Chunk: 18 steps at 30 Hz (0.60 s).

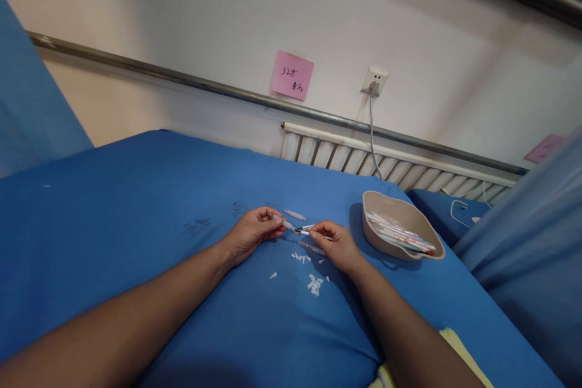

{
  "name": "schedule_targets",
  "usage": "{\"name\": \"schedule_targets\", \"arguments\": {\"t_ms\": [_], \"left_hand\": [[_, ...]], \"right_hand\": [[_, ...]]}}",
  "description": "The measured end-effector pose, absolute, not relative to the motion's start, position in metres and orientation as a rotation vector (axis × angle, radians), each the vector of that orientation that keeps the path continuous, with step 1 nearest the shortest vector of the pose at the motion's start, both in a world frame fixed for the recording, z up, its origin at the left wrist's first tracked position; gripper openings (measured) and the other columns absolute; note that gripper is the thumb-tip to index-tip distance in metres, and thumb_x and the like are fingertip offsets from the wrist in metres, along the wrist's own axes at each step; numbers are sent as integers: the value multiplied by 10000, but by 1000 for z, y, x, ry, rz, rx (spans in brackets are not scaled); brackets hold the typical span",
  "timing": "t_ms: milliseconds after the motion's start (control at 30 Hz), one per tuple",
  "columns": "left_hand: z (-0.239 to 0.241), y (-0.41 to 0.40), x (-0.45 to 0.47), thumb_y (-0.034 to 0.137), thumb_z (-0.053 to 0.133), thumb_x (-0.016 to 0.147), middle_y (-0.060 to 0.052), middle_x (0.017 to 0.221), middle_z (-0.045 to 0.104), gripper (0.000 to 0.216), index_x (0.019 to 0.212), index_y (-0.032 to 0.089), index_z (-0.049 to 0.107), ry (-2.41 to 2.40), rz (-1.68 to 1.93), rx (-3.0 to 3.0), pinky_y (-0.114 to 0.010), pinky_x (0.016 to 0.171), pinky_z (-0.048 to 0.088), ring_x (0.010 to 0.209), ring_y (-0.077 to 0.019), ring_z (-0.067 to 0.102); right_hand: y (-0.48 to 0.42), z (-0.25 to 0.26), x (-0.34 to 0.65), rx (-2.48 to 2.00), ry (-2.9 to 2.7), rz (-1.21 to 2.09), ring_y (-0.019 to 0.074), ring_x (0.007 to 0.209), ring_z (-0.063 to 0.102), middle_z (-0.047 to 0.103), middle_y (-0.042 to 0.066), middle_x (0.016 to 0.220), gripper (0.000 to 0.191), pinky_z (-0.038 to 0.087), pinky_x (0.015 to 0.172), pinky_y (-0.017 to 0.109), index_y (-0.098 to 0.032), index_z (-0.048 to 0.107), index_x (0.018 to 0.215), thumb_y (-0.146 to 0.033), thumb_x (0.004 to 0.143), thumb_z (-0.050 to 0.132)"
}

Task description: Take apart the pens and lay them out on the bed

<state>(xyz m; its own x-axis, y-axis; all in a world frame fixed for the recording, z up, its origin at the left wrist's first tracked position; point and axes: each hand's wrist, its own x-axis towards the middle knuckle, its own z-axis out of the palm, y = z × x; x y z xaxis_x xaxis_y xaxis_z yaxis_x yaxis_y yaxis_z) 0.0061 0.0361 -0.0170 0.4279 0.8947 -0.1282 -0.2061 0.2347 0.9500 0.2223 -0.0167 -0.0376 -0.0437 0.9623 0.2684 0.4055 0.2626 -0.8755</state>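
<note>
My left hand [254, 230] pinches a translucent pen barrel [288, 224] that points to the right. My right hand [335, 244] grips a thin white pen refill [305, 232], its dark end close to the barrel; whether the two touch I cannot tell. Just beyond the hands lies a pale pen barrel [294, 214]. Below the right fingers rests another clear pen part [311, 248], partly covered by that hand. Several small white cone-shaped tips [314, 284] are scattered nearer to me, some in a heap and one apart at the left.
To the right, a beige basket [400, 197] holds several pens [398, 233]. Blue cloth [136, 206] covers the surface. Behind it are a radiator [336, 154], a metal rail [218, 90] and a plugged-in socket [375, 82]. A blue curtain [536, 230] hangs at the right.
</note>
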Motion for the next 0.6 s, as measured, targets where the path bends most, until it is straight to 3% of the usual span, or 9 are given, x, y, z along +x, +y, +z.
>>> {"name": "schedule_targets", "arguments": {"t_ms": [600], "left_hand": [[-18,37,6,238,774,668,-61,812,706,279,843,137,582,804,869,1063,-224,660,521,730,-139,668]], "right_hand": [[-16,-37,223,-1295,-1584,743,122,596,529,619,-3,657,250,415,571,227,-174,650,748,-417,761,591]]}}
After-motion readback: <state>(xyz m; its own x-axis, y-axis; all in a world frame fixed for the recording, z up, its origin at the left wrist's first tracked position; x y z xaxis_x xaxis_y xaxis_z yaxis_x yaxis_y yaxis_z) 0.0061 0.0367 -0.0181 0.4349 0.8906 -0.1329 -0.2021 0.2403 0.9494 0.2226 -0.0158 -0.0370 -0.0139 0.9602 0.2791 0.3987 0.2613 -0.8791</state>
